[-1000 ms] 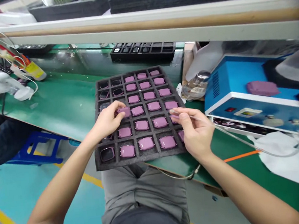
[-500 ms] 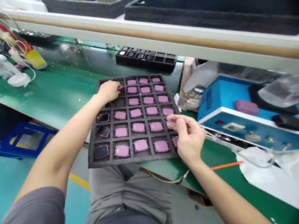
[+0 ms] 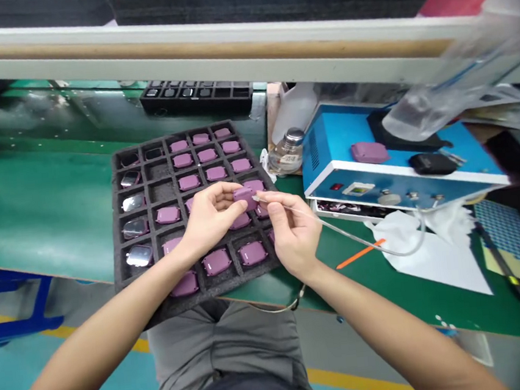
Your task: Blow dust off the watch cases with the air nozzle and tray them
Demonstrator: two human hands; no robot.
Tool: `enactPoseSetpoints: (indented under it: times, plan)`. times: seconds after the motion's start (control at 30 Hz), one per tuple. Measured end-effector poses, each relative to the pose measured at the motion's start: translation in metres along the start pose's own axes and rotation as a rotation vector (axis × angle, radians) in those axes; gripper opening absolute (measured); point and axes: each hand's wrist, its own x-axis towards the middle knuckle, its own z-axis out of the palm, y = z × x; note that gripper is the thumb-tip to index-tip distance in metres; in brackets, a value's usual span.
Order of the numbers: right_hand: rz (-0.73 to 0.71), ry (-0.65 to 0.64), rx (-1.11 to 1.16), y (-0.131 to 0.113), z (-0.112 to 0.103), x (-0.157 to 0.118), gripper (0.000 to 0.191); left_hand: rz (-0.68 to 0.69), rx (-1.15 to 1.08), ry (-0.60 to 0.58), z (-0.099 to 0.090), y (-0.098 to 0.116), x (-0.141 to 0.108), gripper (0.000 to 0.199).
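Over a black foam tray with many square pockets, my left hand pinches a purple watch case between thumb and fingers. Close against the case's right side, my right hand is closed on the end of a thin clear tube; whether the tip touches the case I cannot tell. More purple watch cases lie in the tray's pockets. Along the left column, the cases show dark glossy screens. My left hand and forearm hide some pockets.
To the right stands a blue machine with a purple case on top. A glass jar is beside it. White paper and an orange stick lie in front. A smaller black tray sits behind, below a shelf rail.
My left hand has brought a purple case from the tray's far left area toward the right, up to the tube tip in my right hand. The view has swung right and the tray appears turned.
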Motion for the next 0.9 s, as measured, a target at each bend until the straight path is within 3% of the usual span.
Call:
enactPoseSetpoints:
  times: [0.13, 0.37, 0.9]
  plan:
    - [0.010, 0.000, 0.016, -0.001, 0.000, 0.002, 0.015, -0.062, -0.147, 0.066, -0.001, -0.013, 0.000, 0.030]
    - [0.133, 0.030, 0.044, 0.000, 0.002, 0.003, 0.022, -0.051, -0.197, 0.104, -0.001, -0.019, -0.002, 0.041]
    - [0.120, 0.046, 0.074, 0.001, 0.003, 0.005, 0.019, -0.043, -0.268, 0.078, 0.003, -0.018, -0.005, 0.039]
